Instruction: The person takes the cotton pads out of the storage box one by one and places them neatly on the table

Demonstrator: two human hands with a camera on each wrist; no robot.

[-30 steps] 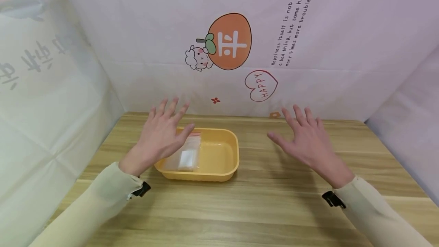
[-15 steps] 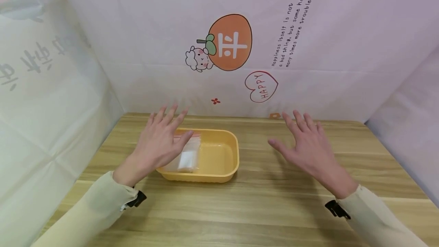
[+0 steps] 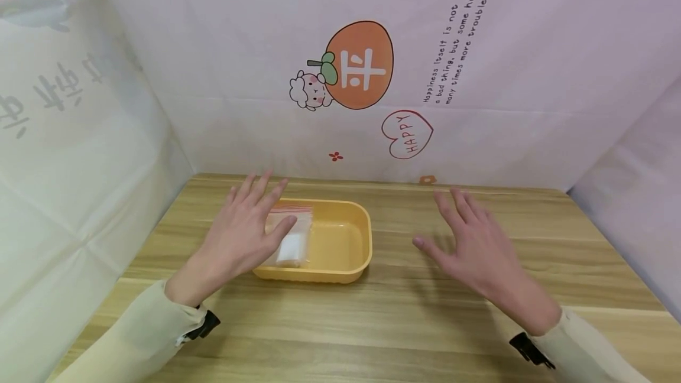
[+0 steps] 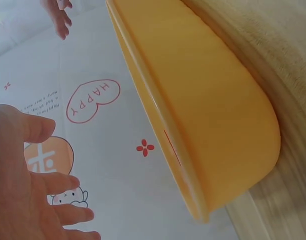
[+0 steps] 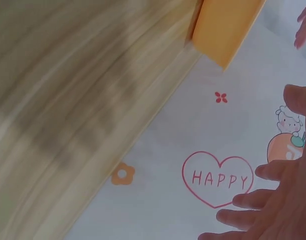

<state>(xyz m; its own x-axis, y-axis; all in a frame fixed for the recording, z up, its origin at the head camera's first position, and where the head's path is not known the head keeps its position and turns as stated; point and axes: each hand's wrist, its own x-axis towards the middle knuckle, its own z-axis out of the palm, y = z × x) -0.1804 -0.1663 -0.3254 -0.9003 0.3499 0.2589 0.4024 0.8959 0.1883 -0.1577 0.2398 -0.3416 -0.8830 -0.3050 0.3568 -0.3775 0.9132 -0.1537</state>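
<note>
A yellow plastic basket (image 3: 340, 250) stands on the wooden table, and clear zip-lock bags (image 3: 295, 235) with red-striped tops and a white patch lie in its left part. My left hand (image 3: 239, 232) hovers over the basket's left end with fingers spread, hiding that corner and part of the bags. To the right of the basket, my right hand (image 3: 479, 247) is held above the table, fingers apart, holding nothing. In the left wrist view the basket's outer wall (image 4: 207, 100) rises beside the left hand (image 4: 28, 185). The right wrist view has the right hand (image 5: 277, 200) with its fingers extended.
The wooden table (image 3: 330, 330) runs back to a white printed cloth (image 3: 239, 135) hung behind it. More cloth hangs along the left side (image 3: 106, 164) and the right side (image 3: 638, 152). Each sleeve carries a black strap.
Both hands have drawn back slightly toward the front of the table, the left one also a little to the left. The basket and bags stay in place.
</note>
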